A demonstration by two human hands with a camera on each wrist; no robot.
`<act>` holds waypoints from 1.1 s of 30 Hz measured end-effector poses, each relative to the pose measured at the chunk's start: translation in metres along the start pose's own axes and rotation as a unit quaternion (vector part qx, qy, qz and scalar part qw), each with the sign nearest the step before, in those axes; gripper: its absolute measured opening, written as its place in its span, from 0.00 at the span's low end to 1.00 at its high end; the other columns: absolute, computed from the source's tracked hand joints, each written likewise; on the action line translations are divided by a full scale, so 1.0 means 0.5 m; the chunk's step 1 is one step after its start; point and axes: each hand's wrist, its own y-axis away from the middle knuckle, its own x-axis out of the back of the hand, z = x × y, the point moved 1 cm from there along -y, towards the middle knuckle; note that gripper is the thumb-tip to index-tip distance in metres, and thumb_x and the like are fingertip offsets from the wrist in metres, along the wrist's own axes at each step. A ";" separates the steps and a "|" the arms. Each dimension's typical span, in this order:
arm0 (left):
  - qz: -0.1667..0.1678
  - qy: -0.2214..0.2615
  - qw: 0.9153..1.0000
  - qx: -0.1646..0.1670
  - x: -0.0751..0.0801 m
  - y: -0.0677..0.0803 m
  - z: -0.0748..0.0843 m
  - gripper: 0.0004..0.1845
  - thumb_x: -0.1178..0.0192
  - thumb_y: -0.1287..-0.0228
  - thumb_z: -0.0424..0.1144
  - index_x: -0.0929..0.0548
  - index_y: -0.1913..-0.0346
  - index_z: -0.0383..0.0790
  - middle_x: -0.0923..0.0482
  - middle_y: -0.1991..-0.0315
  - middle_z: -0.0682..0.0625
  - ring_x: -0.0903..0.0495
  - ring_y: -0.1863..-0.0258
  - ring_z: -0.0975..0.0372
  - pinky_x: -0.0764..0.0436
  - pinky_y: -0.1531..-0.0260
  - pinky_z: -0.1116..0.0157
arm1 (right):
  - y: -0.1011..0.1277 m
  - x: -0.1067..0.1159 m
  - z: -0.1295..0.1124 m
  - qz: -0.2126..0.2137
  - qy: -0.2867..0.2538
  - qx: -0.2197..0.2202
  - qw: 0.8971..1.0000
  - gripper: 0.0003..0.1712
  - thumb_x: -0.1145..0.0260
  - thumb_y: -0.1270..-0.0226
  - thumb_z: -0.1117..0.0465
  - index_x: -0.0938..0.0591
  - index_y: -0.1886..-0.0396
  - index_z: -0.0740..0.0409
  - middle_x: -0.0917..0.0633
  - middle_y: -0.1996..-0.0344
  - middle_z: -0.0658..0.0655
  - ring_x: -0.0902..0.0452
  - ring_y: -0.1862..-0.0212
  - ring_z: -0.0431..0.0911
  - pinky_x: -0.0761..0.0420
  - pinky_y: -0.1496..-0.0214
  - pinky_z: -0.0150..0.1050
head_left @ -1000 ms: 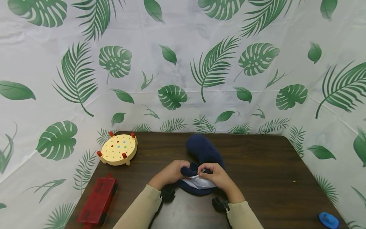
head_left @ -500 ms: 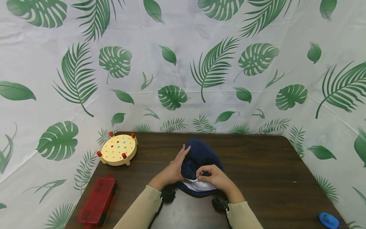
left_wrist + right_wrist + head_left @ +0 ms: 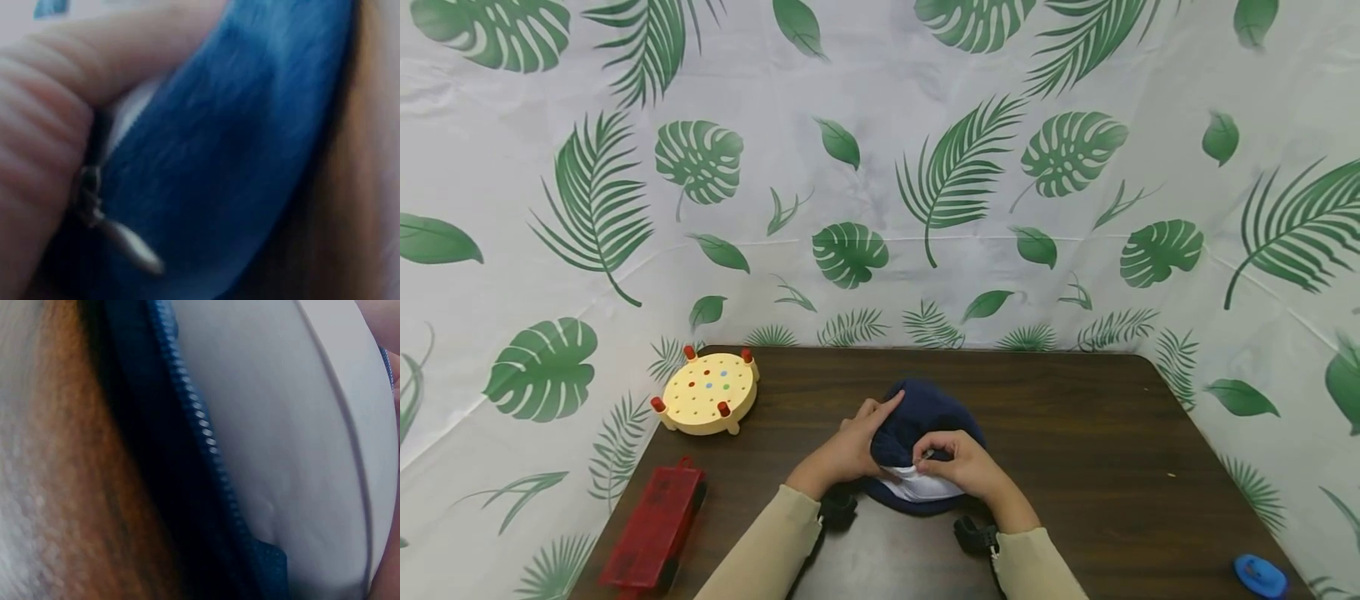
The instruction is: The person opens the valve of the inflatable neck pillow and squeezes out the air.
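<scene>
A navy fleece cushion cover (image 3: 925, 417) with a white inner pad (image 3: 921, 485) showing at its open edge is lying on the dark wooden surface (image 3: 1075, 433), in the lower middle of the head view, directly between the two hands. The left hand (image 3: 850, 446) is resting against the cover's left side, its fingers lying straight and pressing up along the fleece. The right hand (image 3: 962, 462) is sitting on the near right part of the cover, its thumb and fingers curling in and pinching something small at the seam where the white pad is showing. In the left wrist view, a metal zipper pull (image 3: 115, 234) is hanging against the blue fabric beside a finger. In the right wrist view, the blue zipper teeth (image 3: 200, 434) are running diagonally along the edge of the white pad.

Toward the left of the head view, a round yellow peg board (image 3: 707, 392) with red pegs is standing near the surface's far left corner, well apart from the hands. A red plastic case (image 3: 655, 525) is lying at the lower left edge. A small blue object (image 3: 1261, 575) is sitting at the lower right corner. A leaf-print backdrop (image 3: 880, 167) is filling the upper frame. Nothing is lying between the hands and the cover.
</scene>
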 end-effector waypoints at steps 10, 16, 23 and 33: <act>0.006 -0.083 0.996 0.010 0.001 0.001 0.019 0.67 0.13 0.51 0.61 0.44 0.11 0.62 0.27 0.41 0.49 0.22 0.45 0.56 0.30 0.44 0.47 | -0.003 0.002 -0.014 0.017 0.027 0.009 0.999 0.04 0.26 0.26 0.68 0.10 0.58 0.55 0.09 0.60 0.55 0.15 0.54 0.38 0.16 0.49 0.34; 0.087 -0.138 0.987 0.004 -0.004 -0.001 0.031 0.28 0.18 0.42 0.53 0.14 0.40 0.54 0.28 0.59 0.55 0.26 0.63 0.63 0.35 0.60 0.57 | -0.004 0.001 -0.034 0.042 0.078 0.017 0.996 0.05 0.24 0.27 0.62 0.10 0.57 0.47 0.08 0.59 0.53 0.14 0.54 0.40 0.16 0.47 0.35; 0.146 -0.193 0.970 -0.005 -0.002 0.000 0.039 0.19 0.18 0.41 0.51 0.09 0.49 0.53 0.22 0.41 0.50 0.26 0.47 0.53 0.29 0.54 0.53 | -0.009 -0.001 -0.065 0.089 0.127 0.065 0.986 0.08 0.22 0.29 0.62 0.09 0.58 0.42 0.10 0.60 0.51 0.14 0.54 0.43 0.15 0.46 0.37; 0.150 -0.121 0.980 -0.052 0.001 -0.009 0.030 0.16 0.18 0.40 0.48 0.11 0.53 0.50 0.07 0.50 0.53 0.11 0.47 0.55 0.15 0.42 0.54 | -0.014 0.005 -0.072 0.132 0.127 0.098 0.978 0.13 0.20 0.35 0.69 0.09 0.61 0.45 0.22 0.25 0.63 0.24 0.27 0.62 0.30 0.26 0.29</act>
